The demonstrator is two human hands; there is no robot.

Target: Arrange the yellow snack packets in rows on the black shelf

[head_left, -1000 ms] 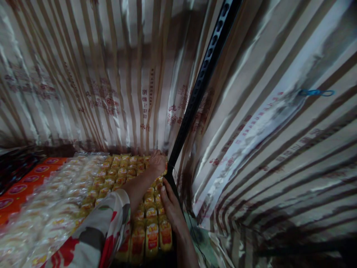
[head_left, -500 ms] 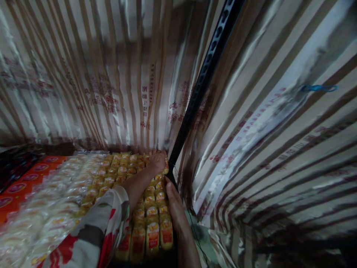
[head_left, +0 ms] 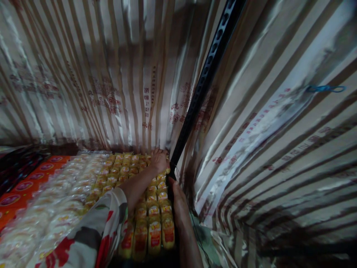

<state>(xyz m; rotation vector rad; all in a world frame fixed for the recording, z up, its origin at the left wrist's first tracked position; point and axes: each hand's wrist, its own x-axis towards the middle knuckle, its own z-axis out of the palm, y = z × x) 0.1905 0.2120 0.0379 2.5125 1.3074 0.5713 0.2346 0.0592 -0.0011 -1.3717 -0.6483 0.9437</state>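
Rows of small yellow wrapped packets, like packaged cakes with red and orange labels, stand close together in the lower middle. My left hand reaches across them to the far right corner. Its fingers curl over a yellow packet there, and their tips are partly hidden. Beside the right edge of the rows is my right hand, its fingers stretched forward and holding nothing. It lies close along the packets' side; whether it touches them I cannot tell.
A black perforated metal post rises behind the corner. Striped printed sheeting hangs behind and to the right, with a blue tie on it. Clear-wrapped white packets, orange packaging and dark packets lie leftward.
The view has shifted slightly, so most things sit a little further right. My left hand stays at the far corner packets. My right hand has moved slightly away from the packets' side.
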